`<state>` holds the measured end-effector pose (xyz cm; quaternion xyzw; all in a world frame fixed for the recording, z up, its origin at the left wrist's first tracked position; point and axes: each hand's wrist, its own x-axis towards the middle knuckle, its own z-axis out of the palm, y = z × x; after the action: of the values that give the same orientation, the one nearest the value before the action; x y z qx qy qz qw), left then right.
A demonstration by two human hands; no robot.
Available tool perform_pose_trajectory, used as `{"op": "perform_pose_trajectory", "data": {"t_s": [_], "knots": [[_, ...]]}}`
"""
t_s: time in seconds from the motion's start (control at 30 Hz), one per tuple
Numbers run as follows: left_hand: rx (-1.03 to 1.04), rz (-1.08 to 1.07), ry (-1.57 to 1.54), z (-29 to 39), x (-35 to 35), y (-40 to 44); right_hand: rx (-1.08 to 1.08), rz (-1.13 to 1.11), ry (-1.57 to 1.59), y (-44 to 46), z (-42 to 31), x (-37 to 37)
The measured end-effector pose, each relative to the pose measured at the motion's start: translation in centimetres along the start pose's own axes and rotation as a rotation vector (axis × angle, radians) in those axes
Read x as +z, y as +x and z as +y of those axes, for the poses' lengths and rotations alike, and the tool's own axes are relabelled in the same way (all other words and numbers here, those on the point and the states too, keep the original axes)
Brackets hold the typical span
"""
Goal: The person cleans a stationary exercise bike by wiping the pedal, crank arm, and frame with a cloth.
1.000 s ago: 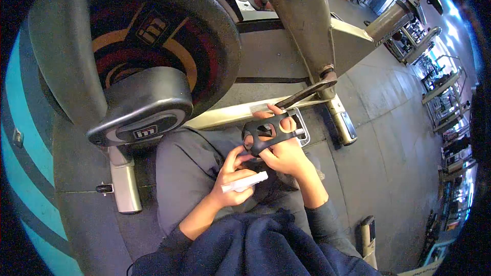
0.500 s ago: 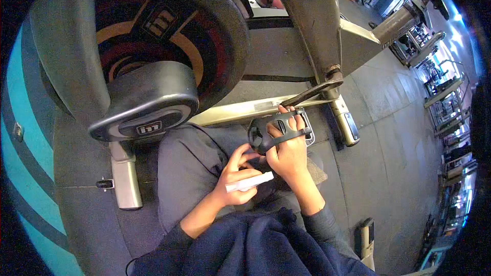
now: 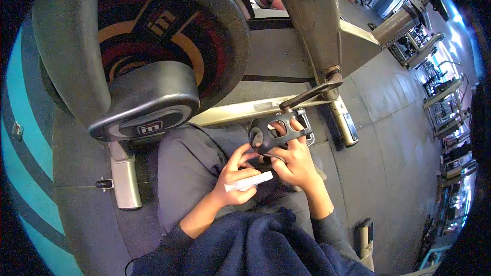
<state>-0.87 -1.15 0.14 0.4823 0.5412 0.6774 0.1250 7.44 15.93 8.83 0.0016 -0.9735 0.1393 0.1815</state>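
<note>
A bike pedal [image 3: 305,128] with a black plastic toe cage [image 3: 292,136] hangs from the crank arm [image 3: 310,95] in front of my lap. My right hand [image 3: 296,164] is closed at the cage's near side, some fingers reaching inside it, thumb bent below. Held in my left hand [image 3: 236,180] is a small white, flat, stick-like object [image 3: 249,181], lying across the curled fingers. My left fingertips are by the front of the cage. Whether they touch it, or grip anything under it, I cannot make out.
A stationary bike's flywheel [image 3: 215,46] and dark housing [image 3: 146,102] stand at left. Its pale base bar [image 3: 230,111] runs behind the pedal, with feet [image 3: 125,184] on the dark floor [image 3: 378,174]. Other gym machines [image 3: 450,92] line the far right.
My right hand has shifted slightly down and right, its fingers drawn lower on the toe cage. My left hand and the white object stay almost still.
</note>
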Motion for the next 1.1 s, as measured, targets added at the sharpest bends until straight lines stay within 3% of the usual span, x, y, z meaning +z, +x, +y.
{"op": "perform_pose_trajectory", "data": {"t_s": [0.07,0.2,0.33,0.5,0.67,0.8,1.1], "knots": [[0.007,-0.008,0.013,0.0,0.0,0.0,0.024,0.023,0.035,-0.2,-0.4,-0.5],[0.027,-0.018,0.023,-0.2,0.1,-0.1,0.115,0.084,-0.245,0.1,-0.7,0.4],[0.016,0.0,0.008,-0.2,0.2,-0.2,0.141,0.173,-0.197,2.3,-0.5,1.0],[0.041,-0.1,0.097,-0.8,0.0,-0.3,0.045,0.036,-0.161,2.4,-0.4,0.6],[-0.005,-0.065,0.064,-0.1,0.2,-0.3,-0.027,-0.039,-0.183,1.7,-0.6,0.3],[-0.006,-0.085,0.052,-0.1,-0.1,-0.1,0.032,-0.133,-0.146,0.1,-0.6,0.1],[0.06,-0.081,0.101,-0.2,-0.2,0.1,0.112,0.02,0.217,-1.4,-0.3,-0.5]]}}
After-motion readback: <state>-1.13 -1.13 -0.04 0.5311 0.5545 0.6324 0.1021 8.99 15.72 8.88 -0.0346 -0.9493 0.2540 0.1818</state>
